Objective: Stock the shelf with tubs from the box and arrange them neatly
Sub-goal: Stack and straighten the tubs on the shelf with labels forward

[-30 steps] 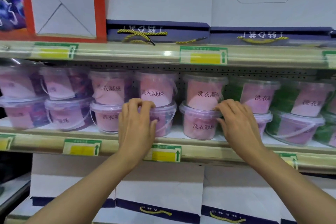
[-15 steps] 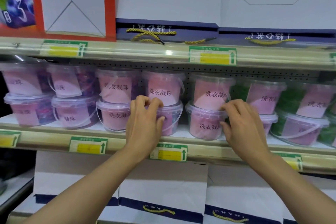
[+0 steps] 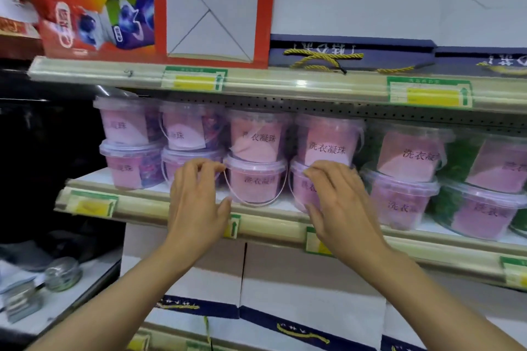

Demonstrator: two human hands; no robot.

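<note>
A person's left hand [image 3: 196, 202] and right hand [image 3: 339, 208] curl round bottom-row tubs [image 3: 256, 182] labelled 洗衣凝珠, stacked two-high on the shelf [image 3: 159, 205], whose price tags [image 3: 430, 92] are blurred beyond reading.

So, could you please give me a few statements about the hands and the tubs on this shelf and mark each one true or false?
1. The tubs are stacked two high on the middle shelf. True.
2. The left hand is lifting a tub clear of the shelf. False: it rests against the second bottom tub, which sits on the shelf.
3. The right hand is at a bottom-row tub. True.
4. Every tub holds pink contents. False: the tubs at far right show green contents.
5. Boxes with yellow rope handles sit on the shelf above. True.
</note>
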